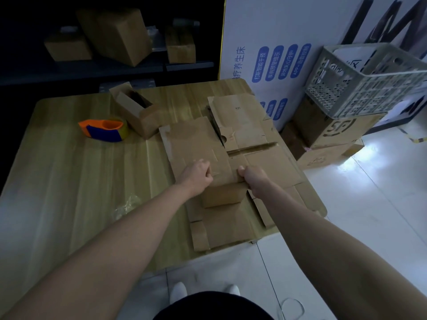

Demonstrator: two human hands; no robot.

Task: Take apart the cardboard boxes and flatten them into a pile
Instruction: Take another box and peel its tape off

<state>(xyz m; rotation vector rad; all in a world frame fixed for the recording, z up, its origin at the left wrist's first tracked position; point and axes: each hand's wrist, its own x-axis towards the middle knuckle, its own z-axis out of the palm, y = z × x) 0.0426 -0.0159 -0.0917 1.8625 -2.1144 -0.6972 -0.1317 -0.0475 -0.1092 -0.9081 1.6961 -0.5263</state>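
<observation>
Wood-grain table (69,181), dim rm. Flattened box (196,144), creased brown cardboard, atop pile (249,125) at right. L hand (196,174) fingers curled on it, grip unclear; R hand (253,177) thumb-pinching its near edge.

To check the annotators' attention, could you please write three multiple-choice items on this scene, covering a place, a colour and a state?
1. Where does the tape dispenser lie?
A. on the table, left of the flattened cardboard
B. on the floor
C. on the shelf

2. What colours is the dispenser's body?
A. green and white
B. orange and blue
C. black and red

3. In what state is the small box behind the dispenser?
A. taped shut
B. flattened
C. open

Key:
1 A, it rests on the wood beside the cardboard.
2 B, orange top, blue side.
3 C, its flaps stand apart over a dark inside.
</observation>
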